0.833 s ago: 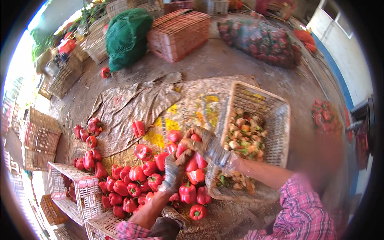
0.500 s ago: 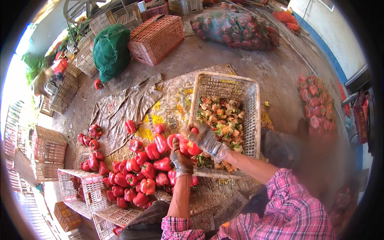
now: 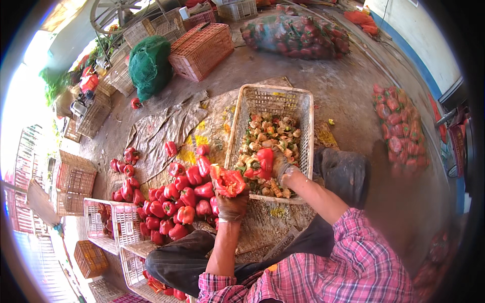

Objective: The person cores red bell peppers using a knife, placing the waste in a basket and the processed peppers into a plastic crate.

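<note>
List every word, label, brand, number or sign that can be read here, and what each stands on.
No text is clear enough to quote.
Stained sheet: dark printed marks, too small and worn to read.
White crate at lower left: a pale label-like patch, too small to read.
Dark red item near the right edge: faint marks, too blurred.

- Piled peppers (image 3: 188, 197): glossy red
- Torn pepper (image 3: 228, 182): red, with orange-red
- Cores (image 3: 275, 130): cream, flecked green and orange
- Basket (image 3: 308, 136): dingy off-white
- Shirt (image 3: 323, 272): pink plaid, white and dark lines
- Trousers (image 3: 343, 171): dark grey
- Mat (image 3: 218, 113): tan, yellow patches
- Net sack (image 3: 149, 63): green
- Big crate (image 3: 202, 53): orange-pink
- Wall (image 3: 424, 38): white, blue band
</note>
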Motion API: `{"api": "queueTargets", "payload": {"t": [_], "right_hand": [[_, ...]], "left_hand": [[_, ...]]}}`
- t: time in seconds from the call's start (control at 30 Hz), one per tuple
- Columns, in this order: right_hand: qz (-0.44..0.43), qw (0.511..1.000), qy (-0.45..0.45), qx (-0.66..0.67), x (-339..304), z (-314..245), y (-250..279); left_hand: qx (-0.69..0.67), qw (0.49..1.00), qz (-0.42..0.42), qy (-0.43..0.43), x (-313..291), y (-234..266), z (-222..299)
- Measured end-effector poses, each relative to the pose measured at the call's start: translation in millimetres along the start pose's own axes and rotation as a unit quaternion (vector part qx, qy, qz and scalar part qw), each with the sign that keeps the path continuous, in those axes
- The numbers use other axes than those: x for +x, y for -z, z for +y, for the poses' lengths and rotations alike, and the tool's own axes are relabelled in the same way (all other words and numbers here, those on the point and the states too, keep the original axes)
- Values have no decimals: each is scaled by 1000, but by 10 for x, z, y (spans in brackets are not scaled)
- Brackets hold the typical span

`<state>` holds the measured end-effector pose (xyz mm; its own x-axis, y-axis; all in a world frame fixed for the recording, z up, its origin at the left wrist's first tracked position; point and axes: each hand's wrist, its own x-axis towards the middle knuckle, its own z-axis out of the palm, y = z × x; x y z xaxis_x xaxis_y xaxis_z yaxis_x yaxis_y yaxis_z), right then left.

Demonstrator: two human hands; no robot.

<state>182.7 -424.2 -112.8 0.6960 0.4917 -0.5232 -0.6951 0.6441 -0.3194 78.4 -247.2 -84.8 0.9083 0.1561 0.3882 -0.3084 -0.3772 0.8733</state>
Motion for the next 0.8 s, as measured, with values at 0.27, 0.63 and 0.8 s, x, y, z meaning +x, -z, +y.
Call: {"api": "queueTargets", "payload": {"t": [0.27, 0.63, 0.8], "right_hand": [[-47, 928, 205, -308, 249, -222, 554], [-29, 980, -18, -197, -129, 322, -651], [-38, 902, 135, -409, -139, 577, -352]], "left_hand": [[-683, 688, 228, 92, -196, 2352, 184], [-99, 958, -69, 260, -146, 1208, 736], [-301, 877, -153, 343, -193, 474, 454]]}}
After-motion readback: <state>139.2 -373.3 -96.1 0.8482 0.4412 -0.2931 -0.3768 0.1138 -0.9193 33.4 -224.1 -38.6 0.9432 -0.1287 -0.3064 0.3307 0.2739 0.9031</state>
